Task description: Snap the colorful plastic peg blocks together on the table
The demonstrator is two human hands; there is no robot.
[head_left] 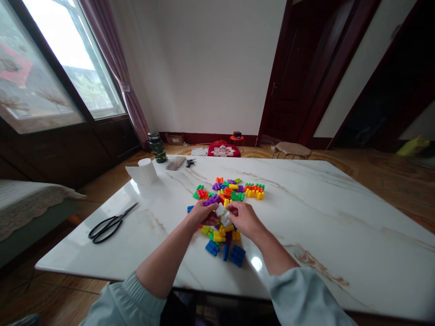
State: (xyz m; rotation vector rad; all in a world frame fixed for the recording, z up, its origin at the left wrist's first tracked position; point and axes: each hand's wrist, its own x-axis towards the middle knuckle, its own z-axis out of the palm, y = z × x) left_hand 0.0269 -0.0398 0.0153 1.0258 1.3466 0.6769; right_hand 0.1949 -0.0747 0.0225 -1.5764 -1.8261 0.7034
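Both my hands meet over a heap of coloured plastic building blocks (227, 192) on a white marble table (322, 217). My left hand (201, 215) and my right hand (244, 219) are closed, pinching small white blocks (222, 213) between their fingertips. Just below my hands lie yellow blocks (219, 236) and blue blocks (237, 255). Beyond them sit purple, green, orange and red pieces, with a red-and-yellow cluster (254, 190) at the right end of the heap.
Black scissors (110, 223) lie on the table's left part. A toilet paper roll (147, 170), a dark bottle (157, 147) and keys (190, 162) stand at the far left edge. A small stool (292, 149) and a red cushion (223, 150) are on the floor behind.
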